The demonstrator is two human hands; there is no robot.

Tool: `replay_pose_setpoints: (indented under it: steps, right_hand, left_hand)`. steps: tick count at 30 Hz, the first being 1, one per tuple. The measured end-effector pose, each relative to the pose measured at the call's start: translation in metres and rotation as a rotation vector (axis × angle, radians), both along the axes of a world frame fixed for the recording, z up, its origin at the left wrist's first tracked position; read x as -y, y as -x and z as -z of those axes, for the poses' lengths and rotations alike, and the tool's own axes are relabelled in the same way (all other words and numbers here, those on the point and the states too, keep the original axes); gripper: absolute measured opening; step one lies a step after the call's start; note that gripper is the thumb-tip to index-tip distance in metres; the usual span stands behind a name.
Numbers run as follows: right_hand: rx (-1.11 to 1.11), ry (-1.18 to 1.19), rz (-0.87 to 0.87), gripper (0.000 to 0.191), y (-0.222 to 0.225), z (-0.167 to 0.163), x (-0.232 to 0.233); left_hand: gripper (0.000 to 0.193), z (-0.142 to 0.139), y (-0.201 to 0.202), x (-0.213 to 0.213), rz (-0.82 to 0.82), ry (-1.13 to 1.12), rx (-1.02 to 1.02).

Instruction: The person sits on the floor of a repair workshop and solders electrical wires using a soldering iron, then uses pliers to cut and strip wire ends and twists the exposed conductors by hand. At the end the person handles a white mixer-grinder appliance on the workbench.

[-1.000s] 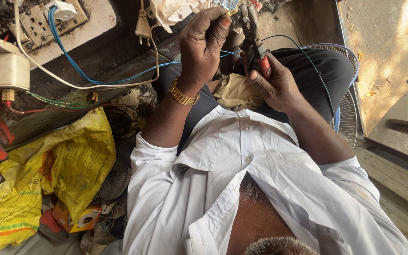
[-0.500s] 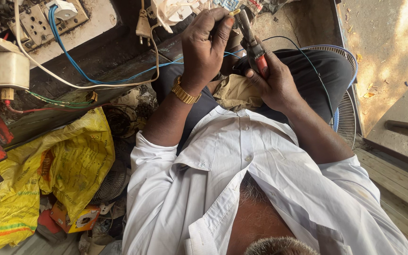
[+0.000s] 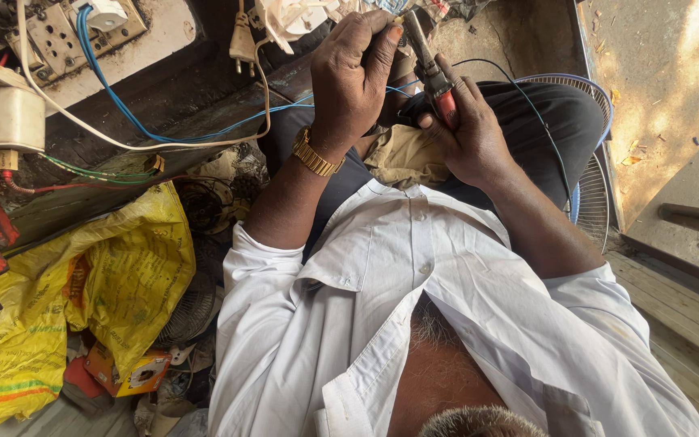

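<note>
My right hand grips red-handled pliers, jaws pointing up toward the top edge of the view. My left hand, with a gold watch on the wrist, is closed around a small part at its fingertips, right beside the plier jaws; what the part is cannot be made out. A thin blue wire runs from the hands over my dark trousers. A beige cloth lies on my lap under both hands.
A socket board with blue and white cables and a white plug sits at upper left. A yellow plastic bag and a small orange box lie at left. A fan grille stands at right beside wooden planks.
My right hand has tilted the pliers up and closer to my left hand's fingertips. My left hand has stayed in place.
</note>
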State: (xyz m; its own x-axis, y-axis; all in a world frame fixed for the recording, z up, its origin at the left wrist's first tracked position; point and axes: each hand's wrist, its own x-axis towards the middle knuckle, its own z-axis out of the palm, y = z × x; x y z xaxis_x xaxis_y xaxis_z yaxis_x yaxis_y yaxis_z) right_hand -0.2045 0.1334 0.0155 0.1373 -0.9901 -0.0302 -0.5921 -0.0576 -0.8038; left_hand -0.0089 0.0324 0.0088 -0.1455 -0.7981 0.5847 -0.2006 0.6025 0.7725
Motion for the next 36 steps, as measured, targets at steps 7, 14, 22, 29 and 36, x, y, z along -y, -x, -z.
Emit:
replay_pose_setpoints:
  steps: [7,14,22,29,36]
  right_hand:
    - [0.007,0.080,-0.027,0.075,0.000,0.009,0.000]
    - [-0.075,0.201,-0.020,0.078,-0.001,0.012,0.008]
    - [-0.098,0.204,-0.014,0.079,-0.005,0.015,0.011]
    - [-0.055,0.177,-0.013,0.075,-0.007,0.019,0.011]
    - [-0.010,0.233,-0.015,0.074,-0.005,0.027,0.011]
  left_hand:
    - [0.013,-0.002,-0.001,-0.002,0.009,-0.017,0.000]
    - [0.017,-0.004,-0.003,0.001,0.039,-0.067,-0.045]
    - [0.018,-0.001,-0.004,0.001,0.025,-0.090,-0.059]
    - [0.017,0.004,-0.001,0.001,0.015,-0.081,-0.069]
    - [0.016,0.004,0.000,-0.001,0.034,-0.105,-0.091]
